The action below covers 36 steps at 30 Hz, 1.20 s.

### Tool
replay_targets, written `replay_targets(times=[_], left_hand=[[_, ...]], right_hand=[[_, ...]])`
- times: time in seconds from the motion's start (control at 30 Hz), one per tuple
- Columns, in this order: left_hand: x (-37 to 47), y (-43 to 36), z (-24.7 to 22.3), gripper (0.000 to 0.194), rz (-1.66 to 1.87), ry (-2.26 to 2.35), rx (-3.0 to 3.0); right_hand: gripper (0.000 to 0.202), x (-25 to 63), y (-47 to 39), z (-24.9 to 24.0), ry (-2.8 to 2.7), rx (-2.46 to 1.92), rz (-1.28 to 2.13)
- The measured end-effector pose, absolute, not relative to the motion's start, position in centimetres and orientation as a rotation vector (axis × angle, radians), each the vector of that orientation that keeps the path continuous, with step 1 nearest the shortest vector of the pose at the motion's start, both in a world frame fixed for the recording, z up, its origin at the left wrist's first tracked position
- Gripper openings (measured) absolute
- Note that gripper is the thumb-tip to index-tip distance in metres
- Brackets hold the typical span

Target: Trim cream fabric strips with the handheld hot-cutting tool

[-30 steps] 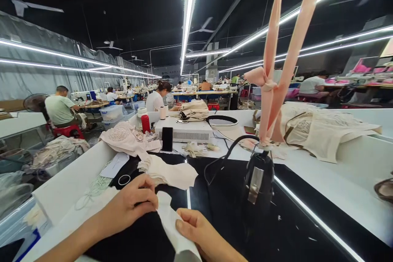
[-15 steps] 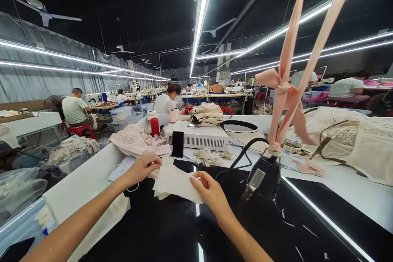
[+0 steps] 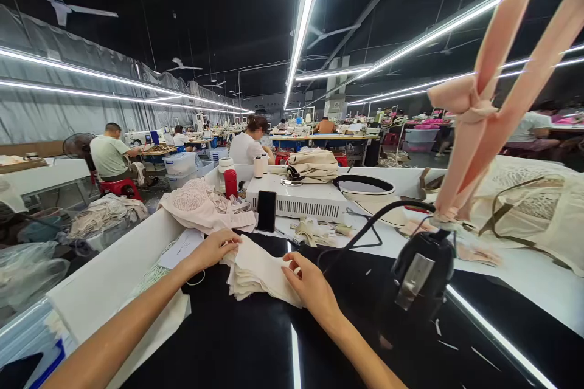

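Note:
A stack of cream fabric pieces [image 3: 260, 273] lies on the black tabletop in front of me, its layers fanned at the front edge. My left hand [image 3: 216, 249] pinches the stack's upper left corner between thumb and fingertips. At the right edge, my right hand [image 3: 314, 285] has thumb and forefinger closed on the fabric. Right of that hand hangs a black hand-held electric tool [image 3: 422, 273] with a metal plate, tied up by knotted pink fabric strips [image 3: 474, 115]. Its lower end is dark and hard to make out.
Behind the stack are a black phone [image 3: 266, 211], a white vented box [image 3: 296, 197] and fabric scraps [image 3: 314, 232]. Pink lace garments [image 3: 196, 200] lie left, cream ones [image 3: 538, 206] right. A black cable [image 3: 365, 231] runs to the tool. Co-workers sit farther back.
The hanging tool and its pink strips have shifted right and appear larger. Both hands stay at the stack, where more layer edges now show along the front.

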<state>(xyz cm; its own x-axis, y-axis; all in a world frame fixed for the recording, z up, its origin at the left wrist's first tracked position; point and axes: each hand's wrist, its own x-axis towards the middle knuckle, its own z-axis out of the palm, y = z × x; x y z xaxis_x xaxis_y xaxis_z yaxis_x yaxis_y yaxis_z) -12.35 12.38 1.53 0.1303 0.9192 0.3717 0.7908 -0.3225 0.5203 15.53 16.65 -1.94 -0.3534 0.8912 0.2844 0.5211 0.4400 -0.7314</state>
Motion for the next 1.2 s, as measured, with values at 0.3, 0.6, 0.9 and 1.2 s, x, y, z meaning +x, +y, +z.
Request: replay_targets(times=[0.3,0.6,0.9,1.2], left_hand=[[-9.6,11.7,3.1,0.028,0.939,1.598,2.323],[-8.7,11.7,0.8,0.044,0.459,1.597,2.363],[-7.9,10.7,1.0,0.066,0.463,1.836,2.122],[-15.8,3.6,3.5,0.028,0.533,2.279,1.81]], right_hand=[[0.02,15.1,16.9,-2.8,-2.153,-1.214,0.445],[0.039,15.5,16.2,-2.4,-2.309,-1.057,-0.085],[0.053,16.1,16.6,-4.8,-2.464,-0.773,-0.272],[0.034,15.7,13.7,-4.0,-2.401,-0.549,-0.114]])
